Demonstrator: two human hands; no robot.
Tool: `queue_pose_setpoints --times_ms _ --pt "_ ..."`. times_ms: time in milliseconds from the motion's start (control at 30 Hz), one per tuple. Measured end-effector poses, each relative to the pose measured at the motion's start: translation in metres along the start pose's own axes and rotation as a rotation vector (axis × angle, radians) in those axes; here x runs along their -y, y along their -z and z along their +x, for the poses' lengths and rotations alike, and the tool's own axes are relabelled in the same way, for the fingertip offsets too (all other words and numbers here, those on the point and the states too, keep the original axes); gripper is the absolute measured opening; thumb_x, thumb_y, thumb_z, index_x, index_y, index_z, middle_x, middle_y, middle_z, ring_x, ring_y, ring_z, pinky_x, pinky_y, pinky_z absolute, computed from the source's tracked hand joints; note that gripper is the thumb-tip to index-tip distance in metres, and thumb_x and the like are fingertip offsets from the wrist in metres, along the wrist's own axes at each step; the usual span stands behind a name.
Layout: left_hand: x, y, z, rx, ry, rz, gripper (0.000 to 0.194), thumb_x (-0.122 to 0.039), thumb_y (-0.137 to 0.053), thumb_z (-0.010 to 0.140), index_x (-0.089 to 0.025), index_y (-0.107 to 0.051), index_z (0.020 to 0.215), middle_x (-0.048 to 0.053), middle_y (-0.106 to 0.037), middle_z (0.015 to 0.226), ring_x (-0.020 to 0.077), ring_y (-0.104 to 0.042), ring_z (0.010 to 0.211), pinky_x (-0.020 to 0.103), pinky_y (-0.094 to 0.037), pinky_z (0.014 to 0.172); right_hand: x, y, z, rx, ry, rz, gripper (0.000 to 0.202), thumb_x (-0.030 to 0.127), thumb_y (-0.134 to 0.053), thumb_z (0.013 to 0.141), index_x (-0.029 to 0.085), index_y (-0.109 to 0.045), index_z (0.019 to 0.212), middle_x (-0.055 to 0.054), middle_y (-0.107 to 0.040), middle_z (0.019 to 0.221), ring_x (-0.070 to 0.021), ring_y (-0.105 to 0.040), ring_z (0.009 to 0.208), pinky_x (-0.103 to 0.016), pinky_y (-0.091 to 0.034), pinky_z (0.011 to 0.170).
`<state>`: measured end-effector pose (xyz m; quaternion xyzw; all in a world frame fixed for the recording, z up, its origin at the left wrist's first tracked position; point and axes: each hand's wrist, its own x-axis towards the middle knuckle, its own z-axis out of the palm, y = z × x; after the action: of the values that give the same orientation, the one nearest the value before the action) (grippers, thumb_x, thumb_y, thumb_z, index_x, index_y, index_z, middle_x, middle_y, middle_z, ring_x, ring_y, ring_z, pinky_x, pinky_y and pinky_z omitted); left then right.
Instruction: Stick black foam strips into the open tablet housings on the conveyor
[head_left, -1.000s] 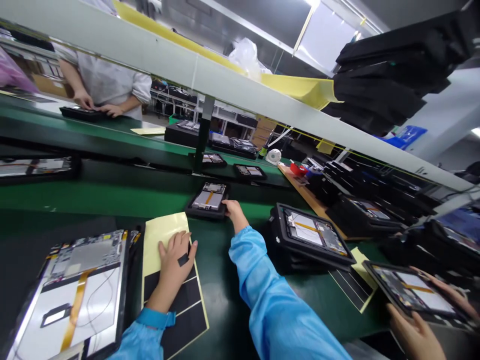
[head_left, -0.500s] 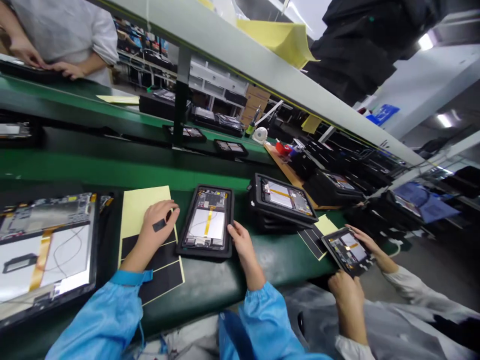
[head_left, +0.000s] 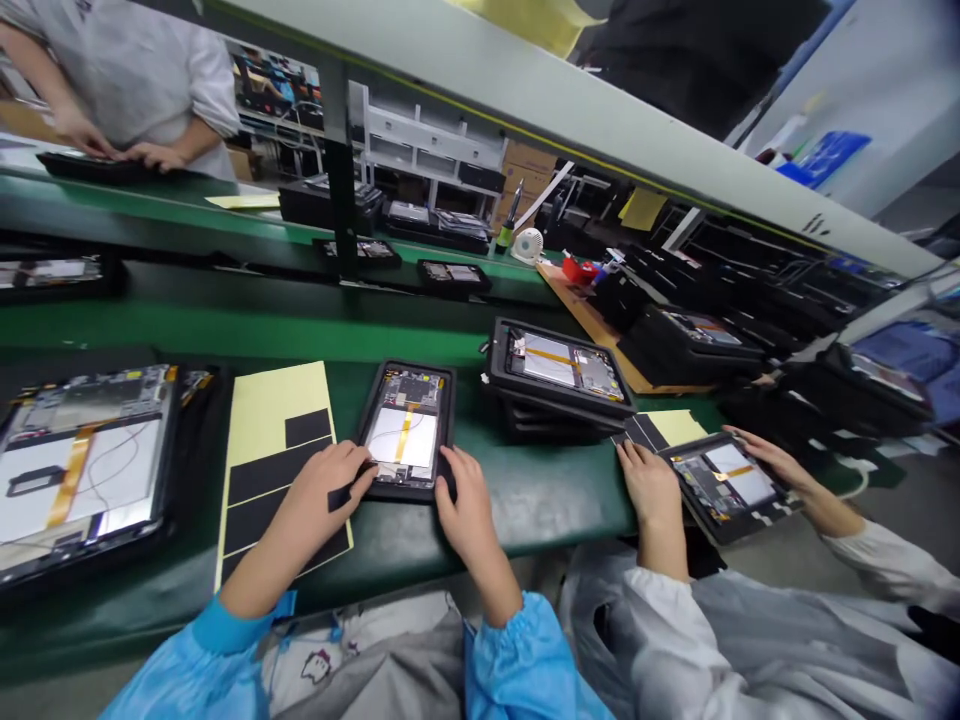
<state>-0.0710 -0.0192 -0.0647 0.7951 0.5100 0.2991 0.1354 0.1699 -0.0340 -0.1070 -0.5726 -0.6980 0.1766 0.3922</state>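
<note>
In front of me, an opened tablet with bare circuit board, white battery and orange ribbon lies in a black foam tray. My left hand is at the tray's lower left corner, thumb and fingertips drawn together; what they pinch, if anything, is hidden. A small black patch shows by its thumb. My right hand grips the tray's lower right edge, thumb on the near side. Partly under my left forearm lies a yellow backing sheet with black adhesive pieces.
More opened tablets are at left; stacked trays stand to the right. Beside me, a co-worker's hands handle another tablet. A person across the bench works too. A metal beam crosses overhead.
My left hand has moved right and down, from above the yellow sheet to the tray's lower left corner. A black piece on the sheet is uncovered. My right hand stays at the tray's right edge.
</note>
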Motion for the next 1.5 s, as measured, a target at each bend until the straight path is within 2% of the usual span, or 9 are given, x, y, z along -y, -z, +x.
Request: queue_pose_setpoints --times_ms 67,167,333,467,567,700,800,1067,1500 --pt "-0.007 0.001 -0.005 -0.051 0.052 -0.079 0.037 -0.045 -0.039 0.103 -0.02 -0.066 0.098 0.01 -0.071 0.101 0.0265 -0.066 0.096 0.039 -0.052 0.09 -0.005 0.008 -0.001 0.025 -0.011 0.022 0.053 0.012 -0.05 0.088 0.017 -0.06 0.139 -0.016 -0.064 0.137 -0.0285 -0.056 0.131 -0.049 -0.046 0.115" --pt "-0.017 -0.005 -0.015 -0.129 0.268 -0.228 0.04 -0.051 -0.043 0.1 -0.02 -0.067 0.108 0.008 -0.071 0.092 0.0244 -0.069 0.085 0.035 -0.056 0.077 -0.001 0.026 -0.006 0.033 -0.052 0.057 0.052 0.012 -0.053 0.086 0.016 -0.061 0.137 -0.017 -0.064 0.137 -0.0306 -0.055 0.131 -0.053 -0.044 0.115" --pt "-0.042 -0.026 -0.021 -0.15 0.437 -0.626 0.045 -0.059 -0.058 0.092 -0.019 -0.061 0.113 0.007 -0.07 0.092 0.0229 -0.07 0.088 0.031 -0.058 0.075 0.046 0.041 -0.015 -0.083 -0.109 0.296 0.032 0.028 -0.063 0.092 0.022 -0.07 0.122 -0.013 -0.067 0.128 -0.0265 -0.06 0.122 -0.041 -0.051 0.104" --pt "-0.064 -0.039 -0.014 -0.163 0.379 -0.766 0.042 -0.06 -0.061 0.089 -0.02 -0.057 0.102 0.005 -0.069 0.087 0.022 -0.071 0.083 0.033 -0.06 0.079 0.063 0.037 0.003 0.222 -0.222 0.571 0.02 0.036 -0.07 0.087 0.02 -0.077 0.096 -0.004 -0.073 0.09 -0.0166 -0.064 0.076 -0.027 -0.052 0.07" --pt "-0.066 -0.043 -0.012 -0.147 0.275 -0.61 0.034 -0.052 -0.056 0.095 -0.02 -0.06 0.101 0.007 -0.072 0.093 0.023 -0.072 0.089 0.036 -0.06 0.083 0.047 0.047 0.019 0.232 -0.313 0.628 0.016 0.03 -0.073 0.08 0.018 -0.076 0.09 -0.001 -0.071 0.08 -0.0134 -0.059 0.064 -0.025 -0.048 0.063" --pt "-0.053 -0.047 -0.013 -0.017 -0.147 -0.188 0.031 -0.038 -0.048 0.103 -0.024 -0.071 0.116 0.01 -0.067 0.132 0.0304 -0.059 0.128 0.052 -0.047 0.11 0.023 0.075 0.023 0.11 -0.196 0.439 0.016 0.023 -0.065 0.085 0.02 -0.077 0.095 -0.004 -0.073 0.089 -0.016 -0.063 0.075 -0.026 -0.047 0.068" --pt "-0.036 -0.048 -0.013 0.061 -0.313 0.038 0.034 -0.034 -0.045 0.105 -0.03 -0.074 0.122 0.007 -0.057 0.15 0.035 -0.045 0.143 0.065 -0.031 0.119 0.02 0.08 0.016 0.179 -0.042 0.257 0.019 0.018 -0.062 0.09 0.023 -0.078 0.097 -0.005 -0.075 0.096 -0.019 -0.065 0.089 -0.029 -0.048 0.076" --pt "-0.013 -0.043 -0.017 0.058 -0.25 0.051 0.037 -0.038 -0.044 0.106 -0.036 -0.071 0.13 0.004 -0.057 0.15 0.032 -0.045 0.144 0.064 -0.028 0.122 0.021 0.042 0.011 0.305 0.045 0.076 0.018 0.01 -0.067 0.092 0.024 -0.077 0.097 -0.002 -0.076 0.095 -0.0198 -0.064 0.094 -0.032 -0.048 0.086" --pt "-0.021 -0.042 -0.017 0.0 -0.252 0.037 0.037 -0.036 -0.043 0.104 -0.034 -0.075 0.123 0.004 -0.065 0.138 0.0327 -0.052 0.129 0.061 -0.033 0.117 0.027 0.047 0.015 0.288 0.068 -0.201 0.019 0.02 -0.072 0.091 0.026 -0.067 0.107 -0.007 -0.059 0.12 -0.027 -0.049 0.121 -0.043 -0.04 0.101"
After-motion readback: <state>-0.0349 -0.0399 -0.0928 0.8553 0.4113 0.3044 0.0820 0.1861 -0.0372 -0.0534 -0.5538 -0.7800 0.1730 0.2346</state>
